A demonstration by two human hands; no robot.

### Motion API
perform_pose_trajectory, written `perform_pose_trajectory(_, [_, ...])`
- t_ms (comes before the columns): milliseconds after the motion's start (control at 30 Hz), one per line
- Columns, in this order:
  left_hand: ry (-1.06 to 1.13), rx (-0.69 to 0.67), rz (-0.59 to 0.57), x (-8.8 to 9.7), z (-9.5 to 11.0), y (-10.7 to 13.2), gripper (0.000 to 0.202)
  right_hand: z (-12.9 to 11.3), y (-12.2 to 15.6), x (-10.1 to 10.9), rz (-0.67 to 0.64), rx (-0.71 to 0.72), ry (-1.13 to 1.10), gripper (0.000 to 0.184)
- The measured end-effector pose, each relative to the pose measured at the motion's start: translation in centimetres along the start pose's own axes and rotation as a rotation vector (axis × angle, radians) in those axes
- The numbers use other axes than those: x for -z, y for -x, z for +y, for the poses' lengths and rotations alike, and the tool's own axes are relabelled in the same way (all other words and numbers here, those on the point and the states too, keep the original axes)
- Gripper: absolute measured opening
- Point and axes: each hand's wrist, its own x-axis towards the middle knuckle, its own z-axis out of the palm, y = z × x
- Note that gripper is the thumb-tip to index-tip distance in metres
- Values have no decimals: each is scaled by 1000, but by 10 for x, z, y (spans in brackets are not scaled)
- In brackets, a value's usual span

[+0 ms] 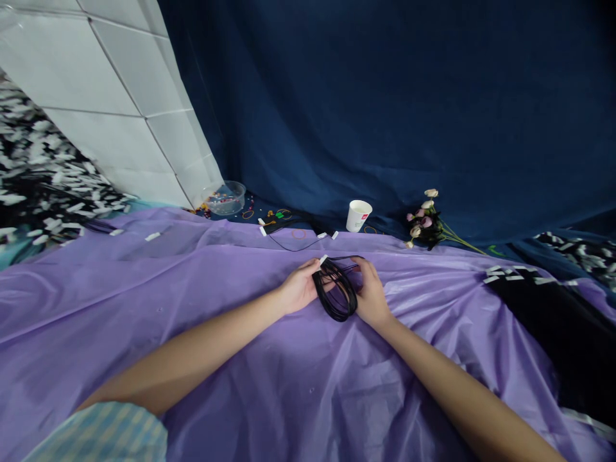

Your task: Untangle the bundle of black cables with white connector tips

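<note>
Creased purple cloth (240, 385) covers the work surface

A broad sheaf of black cables (539, 321) with white ends lies across its right side. Along the far edge are a clear plastic bowl (228, 205), a smaller black cable bundle (310, 223), a thin rubber band (298, 234), a white paper cup (356, 218) and flowers (426, 222).

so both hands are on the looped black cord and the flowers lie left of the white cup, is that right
Not quite: in the head view, the flowers lie right of the white cup. The left hand and right hand are indeed both on the looped black cord.
</note>
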Motion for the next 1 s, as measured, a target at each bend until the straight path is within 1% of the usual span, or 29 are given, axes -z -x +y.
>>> perform_pose_trajectory(100, [9, -4, 19, 0, 0, -1, 6, 1, 0, 0, 1, -24, -54, 52])
perform_pose_trajectory(167, [14, -5, 38, -1, 1, 0, 6, 3, 0, 0, -26, -49, -118, 45])
perform_pose_trajectory(300, [20, -15, 65, -4, 1, 1, 5, 0, 1, 0, -193, -63, -283, 22])
perform_pose_trajectory(367, [19, -15, 69, -4, 2, 1, 6, -3, 0, 1, -263, -67, -355, 18])
perform_pose_trajectory(433, [25, -16, 73, -2, 1, -1, 7, -6, -1, 3, -292, -94, -417, 21])
perform_pose_trajectory(533, [40, -25, 78, 1, 0, -3, 10, -9, -2, 5, -300, -173, -489, 30])
perform_pose_trajectory(633, [47, -25, 79, 3, 0, -5, 10, -8, -3, 5, -319, -223, -534, 31])
perform_pose_trajectory(833, [53, -24, 87, 2, 0, -4, 11, -7, -3, 3, -353, -224, -555, 35])
perform_pose_trajectory(933, [51, -17, 90, 1, 0, -4, 11, -4, -2, 3, -334, -227, -547, 36])
perform_pose_trajectory(1000, [45, -13, 88, 1, 0, -3, 11, -2, -1, 3, -298, -232, -537, 39])
